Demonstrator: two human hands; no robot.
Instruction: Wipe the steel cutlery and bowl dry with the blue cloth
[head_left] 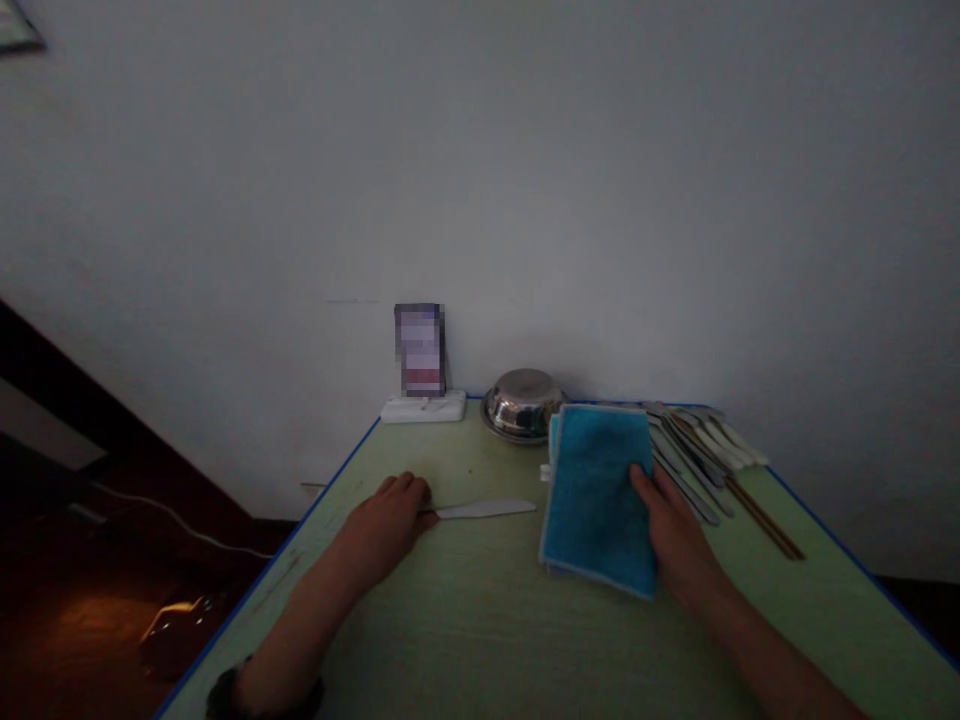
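Note:
My left hand (388, 522) is closed around the handle end of a table knife (487, 510), low over the table. The knife's blade points right, toward a folded blue cloth (600, 495). That cloth is pinched at its right edge by my right hand (675, 530), thumb on the front face and fingers behind. It is raised partly upright and hides some of what stands behind it. Knife and cloth are apart from each other.
Behind the cloth sits an upturned metal bowl (525, 400). Several pieces of cutlery (694, 450) and wooden chopsticks (765, 517) lie at the right. A phone (421, 350) leans on the wall above a white power strip (424, 407). The green table (465, 620) has blue edges.

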